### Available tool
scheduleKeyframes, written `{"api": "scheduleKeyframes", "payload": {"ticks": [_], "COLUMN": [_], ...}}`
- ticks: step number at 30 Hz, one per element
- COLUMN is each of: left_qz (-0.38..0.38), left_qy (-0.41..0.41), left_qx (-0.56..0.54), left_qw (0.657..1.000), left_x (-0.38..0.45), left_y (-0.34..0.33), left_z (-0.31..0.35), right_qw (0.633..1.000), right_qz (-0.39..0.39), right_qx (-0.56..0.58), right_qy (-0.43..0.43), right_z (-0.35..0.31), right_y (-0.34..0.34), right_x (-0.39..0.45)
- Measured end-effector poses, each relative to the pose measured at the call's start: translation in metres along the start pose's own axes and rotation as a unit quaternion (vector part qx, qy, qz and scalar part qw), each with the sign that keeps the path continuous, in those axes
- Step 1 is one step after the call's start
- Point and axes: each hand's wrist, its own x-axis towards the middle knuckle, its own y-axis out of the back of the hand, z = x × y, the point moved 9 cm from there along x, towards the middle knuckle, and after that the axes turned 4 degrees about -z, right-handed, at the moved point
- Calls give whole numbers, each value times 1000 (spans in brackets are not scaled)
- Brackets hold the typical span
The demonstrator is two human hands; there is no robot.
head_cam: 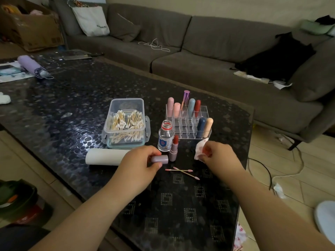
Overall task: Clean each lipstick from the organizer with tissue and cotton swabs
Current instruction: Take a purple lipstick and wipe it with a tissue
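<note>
The clear organizer point(188, 122) holds seven capped lipsticks, five in back, two in front. The plastic box point(126, 124) is full of cotton swabs. Open bottle point(165, 135) and one uncapped lipstick point(173, 148) stand on the bench point(63, 98). Left hand point(139, 163) fingers pinch its cap point(159, 158), right hand point(220, 154) grips stained tissue point(200, 148). Three used swabs point(182, 172) lie nearby.

Both hands hover curled over the table, left hand point(140, 160) and right hand point(220, 153) each pinching something.

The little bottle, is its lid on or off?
Off. The bottle by the organizer shows a bare open neck with a red ring, no cap.
</note>
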Motion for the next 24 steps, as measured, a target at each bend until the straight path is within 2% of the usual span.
{"api": "scheduleKeyframes", "payload": {"ticks": [4,6,8,11,13,19,22,24], "left_qz": [7,16,28,29,26,13,13,16], "left_qy": [-24,-36,-43,-44,-45,-44,-38,-34], "left_qx": [67,104,130,157,165,186,188,189], "left_qw": [997,994,990,986,985,982,981,981], "left_x": [5,6,7,9,9,10,11,11], "left_y": [-6,-7,-6,-7,-8,-15,-15,-14], "left_z": [2,4,4,2,1,1,-1,-2], "right_qw": [998,998,996,985,980,979,980,985], "right_qz": [-55,-43,-1,-65,-104,-138,-128,-110], "right_qx": [-7,-18,-4,-27,-56,-85,-86,-46], "right_qy": [23,33,94,158,159,122,123,126], "right_z": [-8,-15,-29,-48,-54,-53,-50,-47], "right_y": [-5,5,17,3,-14,-37,-36,-28], "right_x": [4,0,-11,-28,-30,-19,-20,-20]}}
